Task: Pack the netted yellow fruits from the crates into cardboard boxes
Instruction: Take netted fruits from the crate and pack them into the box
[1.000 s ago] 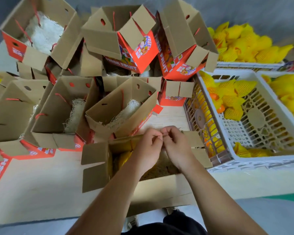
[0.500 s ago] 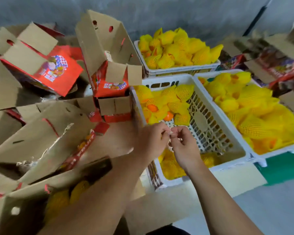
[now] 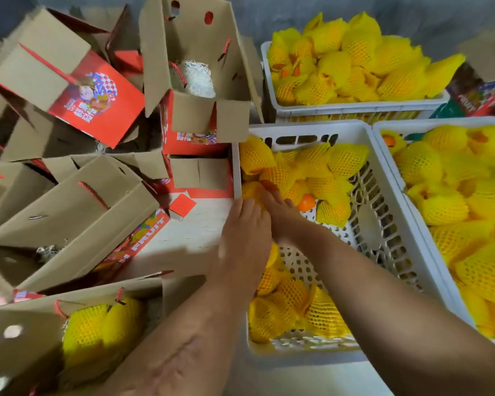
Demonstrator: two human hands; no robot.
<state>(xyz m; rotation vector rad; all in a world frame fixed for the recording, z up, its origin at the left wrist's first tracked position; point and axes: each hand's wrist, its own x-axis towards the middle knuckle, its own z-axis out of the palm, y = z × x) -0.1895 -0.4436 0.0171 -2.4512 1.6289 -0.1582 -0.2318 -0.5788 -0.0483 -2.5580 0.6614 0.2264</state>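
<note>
Both hands in the half-empty white plastic crate now, left hand flat with fingers straight, right hand reaching onto the yellow foam-netted fruits just ahead, grip hard to tell, open brown cardboard box with two netted fruits near left elbow.

Motion blur smears the left hand and right hand at the near crate, so their fingertips' contact with the netted fruits is unclear.
</note>
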